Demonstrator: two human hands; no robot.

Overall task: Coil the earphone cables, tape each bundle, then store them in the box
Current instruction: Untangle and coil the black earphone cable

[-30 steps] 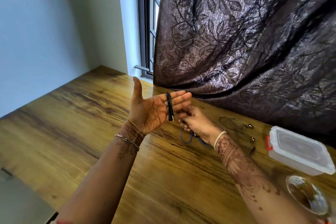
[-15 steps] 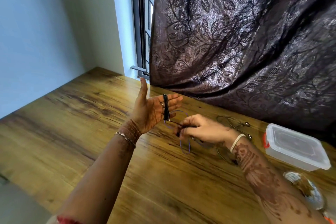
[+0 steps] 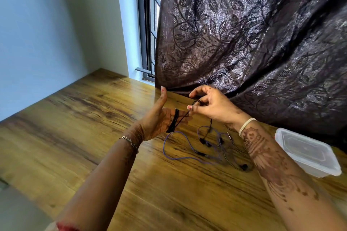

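Black cable (image 3: 174, 121) wraps the straight fingers (image 3: 183, 119) of the left hand (image 3: 159, 120). The right hand (image 3: 212, 108) pinches its free run just beside them. It looks light, limp and springy, so it is best pinched close to the coil. The box (image 3: 308, 154) sits well right. No writing is legible.

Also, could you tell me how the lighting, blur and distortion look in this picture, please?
Head view: daylight comes through the barred window, leaving a sheen on the dark leaf-patterned curtain and glare on the wooden table near it; head view: the wide lens bends its frame, and the black earphone cable wound on the left hand looks slightly smeared.
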